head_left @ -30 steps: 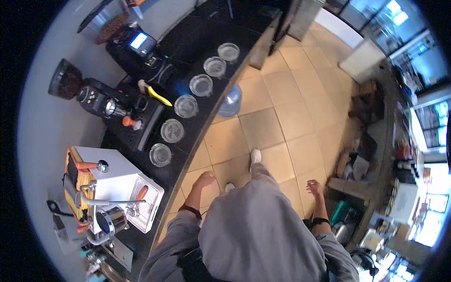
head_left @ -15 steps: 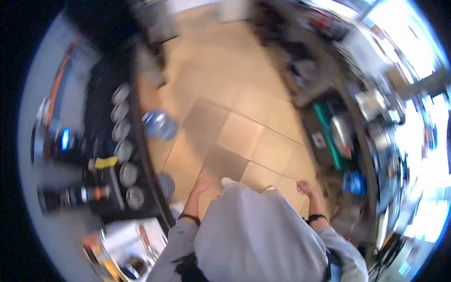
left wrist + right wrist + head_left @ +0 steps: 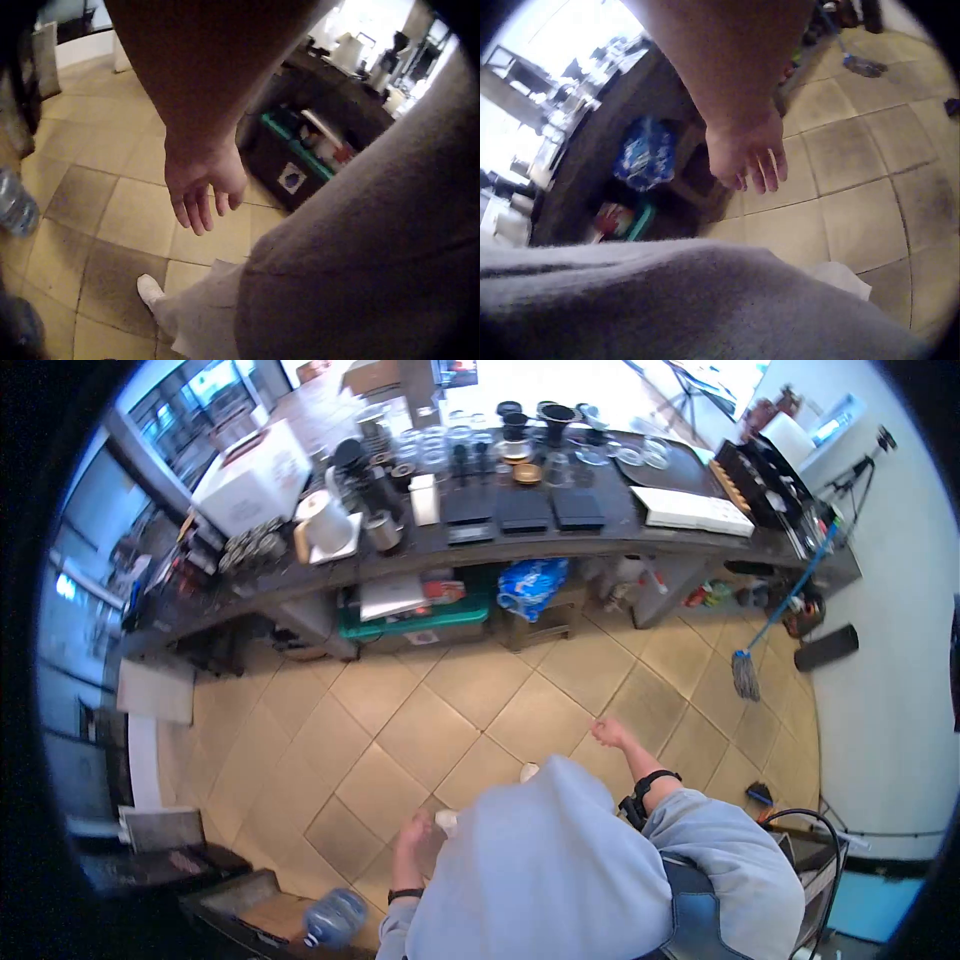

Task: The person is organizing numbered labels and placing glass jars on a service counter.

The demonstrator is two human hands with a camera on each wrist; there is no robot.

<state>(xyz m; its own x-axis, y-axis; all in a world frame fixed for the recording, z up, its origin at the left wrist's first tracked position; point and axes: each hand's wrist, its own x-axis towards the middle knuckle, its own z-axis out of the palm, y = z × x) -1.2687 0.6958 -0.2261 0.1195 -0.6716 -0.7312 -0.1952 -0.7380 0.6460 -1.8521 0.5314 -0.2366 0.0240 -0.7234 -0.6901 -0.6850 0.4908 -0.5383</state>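
- Left hand (image 3: 201, 180) hangs at the side, fingers loose, holding nothing; over the floor (image 3: 440, 710) tiles.
- Right hand (image 3: 746, 154) also empty, fingers relaxed and pointing down, out from the body.
- Nearest things: white shoe (image 3: 150, 289) below left hand, water bottle (image 3: 335, 917) on the floor by the left.
- Counter (image 3: 500, 540) ahead, well apart from both hands, carries kettle (image 3: 325, 525), cups, trays; blue bag (image 3: 533, 585) under it; mop (image 3: 745, 670) at right.
- Progress: nothing picked up yet; hands not at the counter, all handling left.
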